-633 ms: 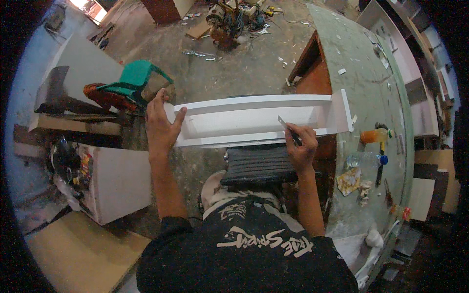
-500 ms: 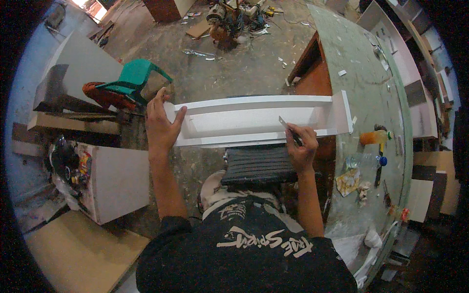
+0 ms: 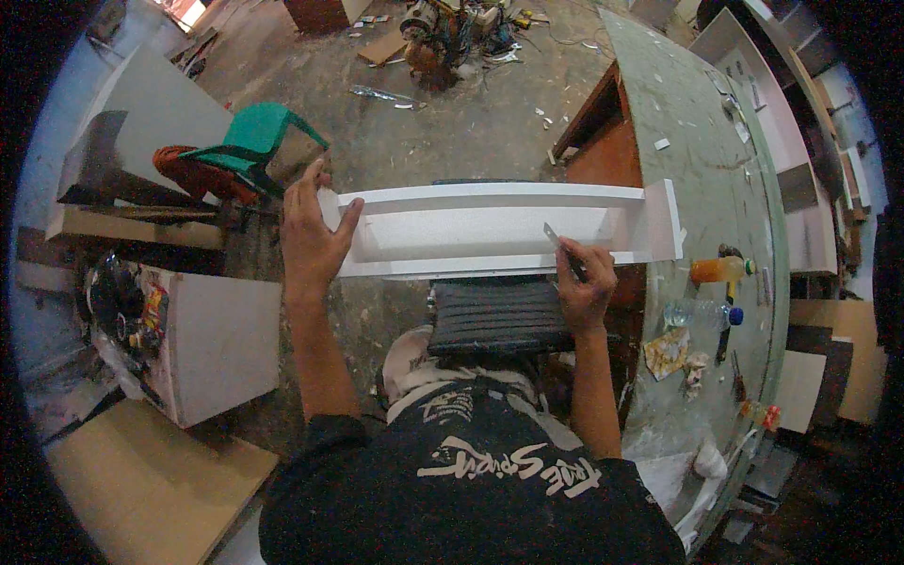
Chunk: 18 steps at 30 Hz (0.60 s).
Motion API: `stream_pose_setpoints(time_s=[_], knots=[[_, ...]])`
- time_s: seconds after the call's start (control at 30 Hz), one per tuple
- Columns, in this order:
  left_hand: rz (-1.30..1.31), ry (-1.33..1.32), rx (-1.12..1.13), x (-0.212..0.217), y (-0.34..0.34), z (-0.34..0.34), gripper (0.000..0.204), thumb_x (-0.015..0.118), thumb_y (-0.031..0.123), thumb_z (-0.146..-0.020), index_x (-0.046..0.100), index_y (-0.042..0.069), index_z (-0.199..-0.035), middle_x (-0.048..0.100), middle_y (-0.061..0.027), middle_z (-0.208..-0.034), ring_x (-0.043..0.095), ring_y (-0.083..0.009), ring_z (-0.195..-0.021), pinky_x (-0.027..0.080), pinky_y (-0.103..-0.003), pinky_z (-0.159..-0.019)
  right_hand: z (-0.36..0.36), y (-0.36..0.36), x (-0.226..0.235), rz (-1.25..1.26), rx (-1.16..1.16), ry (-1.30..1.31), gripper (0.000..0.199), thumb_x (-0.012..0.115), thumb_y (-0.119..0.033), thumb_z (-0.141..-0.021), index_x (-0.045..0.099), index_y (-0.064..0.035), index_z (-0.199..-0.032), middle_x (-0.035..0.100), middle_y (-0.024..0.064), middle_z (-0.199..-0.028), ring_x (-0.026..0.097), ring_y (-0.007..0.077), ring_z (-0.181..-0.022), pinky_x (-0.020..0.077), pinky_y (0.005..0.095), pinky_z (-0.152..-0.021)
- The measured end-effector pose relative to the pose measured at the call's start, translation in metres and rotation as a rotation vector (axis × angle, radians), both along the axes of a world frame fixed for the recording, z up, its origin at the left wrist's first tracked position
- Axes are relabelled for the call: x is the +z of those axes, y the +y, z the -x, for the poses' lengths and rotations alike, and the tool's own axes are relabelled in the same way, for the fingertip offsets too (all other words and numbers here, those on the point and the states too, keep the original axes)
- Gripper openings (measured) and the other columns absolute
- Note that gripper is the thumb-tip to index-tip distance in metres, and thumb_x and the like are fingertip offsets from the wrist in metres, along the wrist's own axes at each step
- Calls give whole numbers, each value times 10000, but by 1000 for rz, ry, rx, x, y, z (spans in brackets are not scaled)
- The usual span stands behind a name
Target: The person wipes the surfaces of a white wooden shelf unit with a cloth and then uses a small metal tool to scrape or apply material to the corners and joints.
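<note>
White-painted wood made up the long shelf-like piece (image 3: 490, 231) that lay crosswise between my two hands, its right end resting on the green, paint-flecked surface (image 3: 702, 169) and its left end out over the floor. My left hand (image 3: 309, 235) was clamped on that left end, fingers spread over the top edge and thumb hooked on the near side. My right hand (image 3: 586, 287) sat at the near rim of the piece, toward its right end, fist clenched around a thin metal-tipped tool (image 3: 563, 251) whose point touched the inner face of the white board. I could not tell what kind of tool it was.

Just below my right hand, under the piece, stood a dark ribbed stool top (image 3: 499, 315). To the right of that hand, on the surface, lay a bottle of orange liquid (image 3: 720, 270) and, just nearer to me, a clear bottle with a blue cap (image 3: 702, 314), with crumpled wrappers (image 3: 673, 353) beside them. Beyond my left hand a green plastic chair (image 3: 250, 141) stood on the dusty concrete floor (image 3: 424, 132), and left of my forearm was a white cabinet box (image 3: 212, 344).
</note>
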State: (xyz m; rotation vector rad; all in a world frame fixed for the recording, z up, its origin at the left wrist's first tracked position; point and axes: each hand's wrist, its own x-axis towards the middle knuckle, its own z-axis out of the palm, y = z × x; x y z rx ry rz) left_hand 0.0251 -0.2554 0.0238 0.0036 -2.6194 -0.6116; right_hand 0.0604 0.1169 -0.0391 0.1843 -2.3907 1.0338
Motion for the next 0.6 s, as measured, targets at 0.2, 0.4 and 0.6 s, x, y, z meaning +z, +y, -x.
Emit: stream_pose_setpoints(time_s=[0.2,0.4,0.6], knots=[[-516,5,-69,-13,-17,5,520,655,116,-926,450,6,-1392,590,-164,-1303,554,-264,-1241,416,-380,-1068,2,-1,0,-18,0,7,223,754,-12,-819,754,-60,-1037,692,75,-884,614,204,-823,496,309,-725],[-1130,-111,-55,-27,-40,11,482,615,5,-931,441,-4,-1380,644,-147,-1238,607,-184,-1145,477,-321,-990,4,2,-5,-15,-12,15,213,772,-94,-811,766,-111,-1023,733,58,-886,638,228,-783,466,358,-784],[-1111,-152,84,-10,-36,19,474,704,17,-881,508,-15,-1311,711,-130,-1065,661,-152,-992,528,-277,-869,4,1,-9,-87,-21,79,200,770,-98,-821,762,-108,-1021,724,64,-866,637,246,-768,471,368,-772]])
